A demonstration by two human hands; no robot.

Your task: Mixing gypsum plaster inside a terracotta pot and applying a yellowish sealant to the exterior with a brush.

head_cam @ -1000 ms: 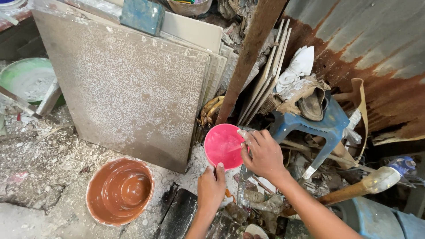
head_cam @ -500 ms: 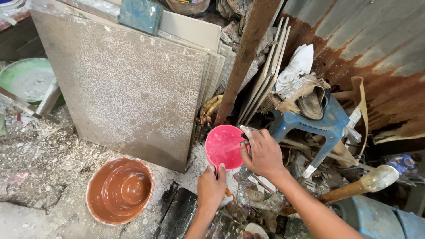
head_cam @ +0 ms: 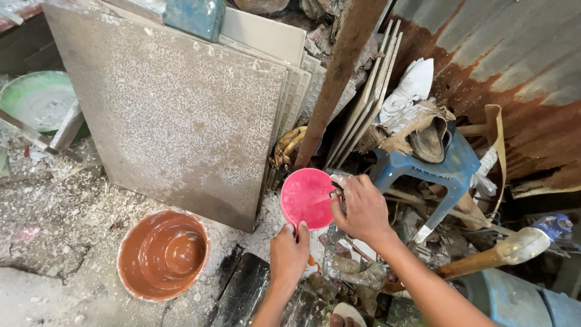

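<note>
My left hand (head_cam: pixel 289 254) grips the near rim of a small pink plastic bowl (head_cam: pixel 306 197) and holds it up, its inside facing me. My right hand (head_cam: pixel 361 208) is closed on a small metal tap or valve at the bowl's right rim; the part under the fingers is hidden. A thin streak runs across the inside of the bowl. Below the hands lie grimy pipe fittings (head_cam: pixel 354 272) and dark debris.
Large speckled grey tiles (head_cam: pixel 175 115) lean against a wooden post (head_cam: pixel 339 72). A brown bowl of wet brown mix (head_cam: pixel 163 254) sits on the dusty floor at left. A blue plastic stool (head_cam: pixel 439 169), rusty corrugated sheet (head_cam: pixel 520 79) and a green basin (head_cam: pixel 36 100) surround the spot.
The pink bowl and both hands have stayed in nearly the same place; the bowl has tilted slightly more upright toward me. My right hand remains at the bowl's right rim.
</note>
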